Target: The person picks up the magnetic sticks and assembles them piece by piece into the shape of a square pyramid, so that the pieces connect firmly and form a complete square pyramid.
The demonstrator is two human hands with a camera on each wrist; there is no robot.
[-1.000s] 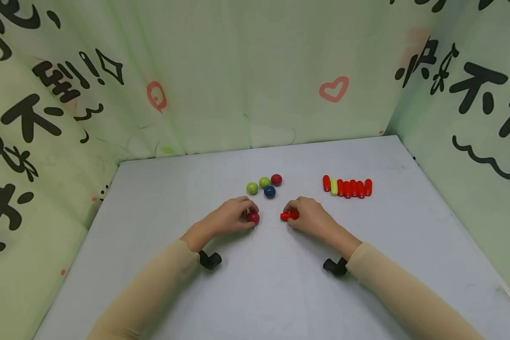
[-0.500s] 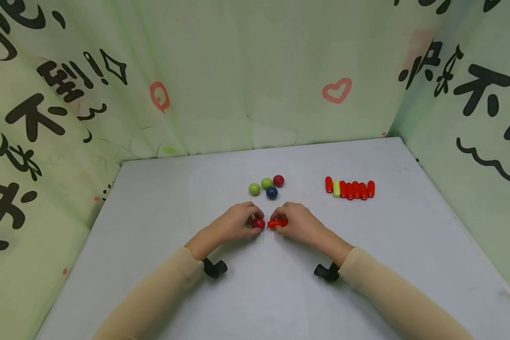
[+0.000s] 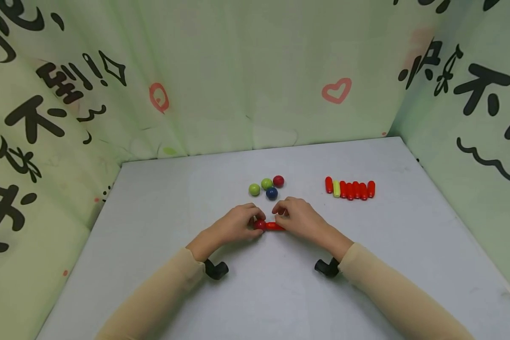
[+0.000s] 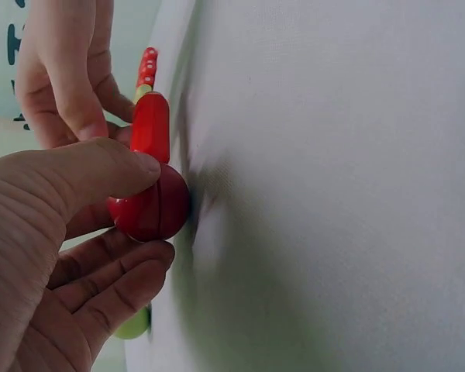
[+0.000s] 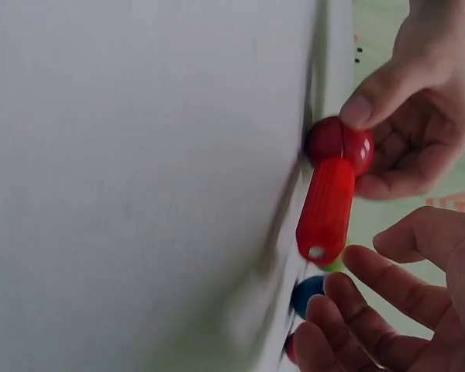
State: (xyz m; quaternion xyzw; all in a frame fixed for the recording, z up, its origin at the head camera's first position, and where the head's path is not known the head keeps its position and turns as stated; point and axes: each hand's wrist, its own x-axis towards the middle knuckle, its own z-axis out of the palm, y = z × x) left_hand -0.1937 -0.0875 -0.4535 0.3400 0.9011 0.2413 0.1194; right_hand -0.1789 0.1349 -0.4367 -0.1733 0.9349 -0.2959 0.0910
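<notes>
With both arms (image 3: 153, 293) stretched toward the red ball (image 4: 159, 208), the left hand (image 3: 237, 224) pinches it in its fingers, a red stick (image 5: 325, 208) touches the ball's right side, and the right hand (image 3: 301, 218), fingers loose and apart, hovers just right of the ball.

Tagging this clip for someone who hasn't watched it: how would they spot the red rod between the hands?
On the white table, look between the left hand and right hand. The left hand pinches a red ball, and the red rod meets that ball end-on. Unlike the other red rods, lined up farther right, it touches a ball.
</notes>
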